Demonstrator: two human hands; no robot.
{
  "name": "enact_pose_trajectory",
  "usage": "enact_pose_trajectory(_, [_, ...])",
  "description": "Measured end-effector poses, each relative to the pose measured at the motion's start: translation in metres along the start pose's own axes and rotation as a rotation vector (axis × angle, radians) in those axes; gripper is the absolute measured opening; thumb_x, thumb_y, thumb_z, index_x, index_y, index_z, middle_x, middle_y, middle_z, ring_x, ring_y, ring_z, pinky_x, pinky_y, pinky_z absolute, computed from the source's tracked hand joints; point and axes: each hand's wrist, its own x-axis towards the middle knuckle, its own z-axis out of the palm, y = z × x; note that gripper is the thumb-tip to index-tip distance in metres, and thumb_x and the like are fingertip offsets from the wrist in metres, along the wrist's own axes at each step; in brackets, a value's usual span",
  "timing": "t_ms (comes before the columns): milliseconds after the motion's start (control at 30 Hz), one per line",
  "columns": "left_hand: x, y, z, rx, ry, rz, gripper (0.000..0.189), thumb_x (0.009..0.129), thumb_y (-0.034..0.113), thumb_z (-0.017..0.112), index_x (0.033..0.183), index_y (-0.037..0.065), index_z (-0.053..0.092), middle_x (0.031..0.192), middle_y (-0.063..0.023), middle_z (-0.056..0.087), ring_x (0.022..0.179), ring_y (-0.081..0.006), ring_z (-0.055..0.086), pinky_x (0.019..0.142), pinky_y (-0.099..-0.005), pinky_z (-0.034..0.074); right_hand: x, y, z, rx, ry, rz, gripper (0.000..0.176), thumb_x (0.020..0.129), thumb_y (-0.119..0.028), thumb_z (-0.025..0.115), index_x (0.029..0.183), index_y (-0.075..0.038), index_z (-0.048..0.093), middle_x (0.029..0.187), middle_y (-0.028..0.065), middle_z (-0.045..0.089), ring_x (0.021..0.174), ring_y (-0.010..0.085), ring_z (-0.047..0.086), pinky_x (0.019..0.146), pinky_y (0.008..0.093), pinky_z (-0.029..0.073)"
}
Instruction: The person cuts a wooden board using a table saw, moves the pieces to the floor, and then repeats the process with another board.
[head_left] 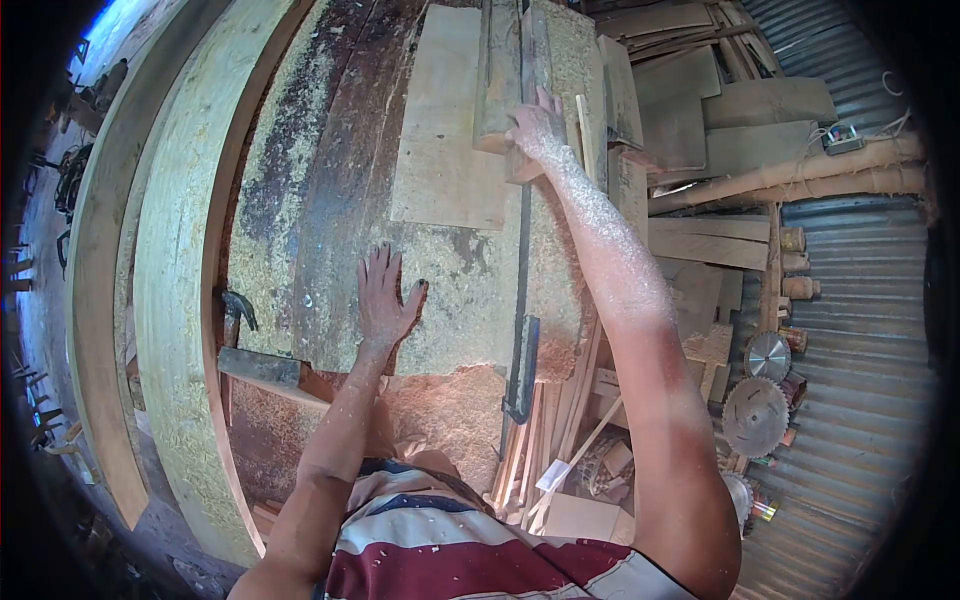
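Observation:
My left hand (384,300) lies flat on the sawdust-covered workbench (455,270), its fingers spread and nothing in it. Farther forward and to the right, my right hand (540,128) rests on the near end of a wooden block (537,60), fingers partly spread; hand and forearm are dusted with sawdust. Just left of that block runs a dark metal strip (524,230), with a longer wooden piece (495,80) on its other side. A pale flat board (450,120) lies between the two hands, farther up the bench.
Long planks (190,200) run along the left. A hammer (238,308) and a wood block (265,368) lie left of my left hand. Stacked boards (740,125) and circular saw blades (755,415) are at the right, by corrugated metal sheeting (860,350). Thin strips stand near my body.

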Motion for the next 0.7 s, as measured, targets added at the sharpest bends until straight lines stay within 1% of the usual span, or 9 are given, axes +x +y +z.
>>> enact_pose_trajectory(67, [0.0, 0.001, -0.001, 0.001, -0.01, -0.006, 0.068, 0.098, 0.036, 0.068, 0.154, 0.0, 0.051, 0.168, -0.0254, 0.04, 0.158, -0.0467, 0.031, 0.131, -0.0616, 0.016, 0.004, 0.003, -0.002, -0.018, -0.009, 0.003, 0.04, 0.086, -0.032, 0.079, 0.121, -0.012, 0.078, 0.137, 0.0158, 0.071, 0.155, 0.0398, 0.036, 0.13, 0.0616, 0.02])
enact_pose_trajectory(100, [0.001, 0.002, -0.001, 0.0, -0.011, -0.011, 0.068, 0.098, 0.036, 0.068, 0.153, 0.0, 0.051, 0.168, -0.0254, 0.04, 0.158, -0.0468, 0.031, 0.131, -0.0618, 0.016, 0.006, 0.005, -0.004, -0.028, -0.015, 0.003, 0.04, 0.086, -0.033, 0.079, 0.12, -0.012, 0.078, 0.137, 0.016, 0.071, 0.155, 0.0393, 0.037, 0.13, 0.0613, 0.02])
enact_pose_trajectory(200, [0.001, 0.004, -0.002, -0.004, -0.01, -0.015, 0.069, 0.098, 0.038, 0.069, 0.152, -0.001, 0.053, 0.167, -0.0256, 0.041, 0.157, -0.0467, 0.032, 0.131, -0.0626, 0.016, 0.01, 0.001, -0.024, -0.071, -0.117, -0.016, 0.042, 0.087, -0.037, 0.079, 0.118, -0.009, 0.078, 0.133, 0.0156, 0.073, 0.154, 0.0382, 0.038, 0.13, 0.0605, 0.02])
enact_pose_trajectory(267, [0.001, 0.002, -0.002, -0.005, -0.002, -0.006, 0.072, 0.097, 0.042, 0.072, 0.15, -0.003, 0.054, 0.165, -0.0258, 0.043, 0.157, -0.0465, 0.033, 0.13, -0.0631, 0.017, 0.013, 0.001, -0.029, -0.081, -0.121, -0.036, 0.042, 0.088, -0.038, 0.079, 0.118, -0.008, 0.078, 0.131, 0.0158, 0.074, 0.153, 0.0383, 0.039, 0.129, 0.0608, 0.021])
enact_pose_trajectory(400, [0.001, 0.001, -0.001, 0.004, -0.004, 0.005, 0.072, 0.097, 0.043, 0.071, 0.15, -0.002, 0.054, 0.165, -0.0263, 0.042, 0.157, -0.0465, 0.032, 0.13, -0.064, 0.017, 0.024, 0.012, -0.012, -0.123, -0.07, -0.073, 0.045, 0.088, -0.04, 0.079, 0.117, -0.006, 0.078, 0.129, 0.0165, 0.075, 0.153, 0.039, 0.039, 0.129, 0.0608, 0.022])
enact_pose_trajectory(467, [0.002, 0.001, -0.002, -0.001, -0.009, 0.001, 0.072, 0.097, 0.043, 0.071, 0.15, -0.002, 0.054, 0.165, -0.0267, 0.042, 0.157, -0.0465, 0.032, 0.13, -0.0643, 0.017, 0.029, 0.011, -0.015, -0.141, -0.081, -0.063, 0.045, 0.088, -0.04, 0.079, 0.117, -0.005, 0.078, 0.129, 0.0174, 0.075, 0.153, 0.0397, 0.039, 0.129, 0.0609, 0.022])
enact_pose_trajectory(667, [0.003, 0.002, -0.003, 0.003, -0.029, -0.006, 0.07, 0.097, 0.041, 0.071, 0.15, -0.002, 0.054, 0.166, -0.0268, 0.041, 0.158, -0.046, 0.031, 0.131, -0.0646, 0.015, 0.043, 0.016, -0.006, -0.165, -0.078, -0.064, 0.044, 0.089, -0.038, 0.078, 0.117, -0.005, 0.078, 0.13, 0.0192, 0.074, 0.152, 0.0415, 0.039, 0.128, 0.0619, 0.023])
enact_pose_trajectory(700, [0.002, 0.003, -0.003, 0.0, -0.031, -0.009, 0.069, 0.096, 0.038, 0.07, 0.151, -0.001, 0.054, 0.167, -0.0261, 0.04, 0.158, -0.0462, 0.031, 0.131, -0.0641, 0.016, 0.044, 0.016, -0.005, -0.168, -0.081, -0.062, 0.043, 0.089, -0.038, 0.077, 0.117, -0.005, 0.079, 0.13, 0.0191, 0.074, 0.152, 0.0418, 0.039, 0.128, 0.0622, 0.023])
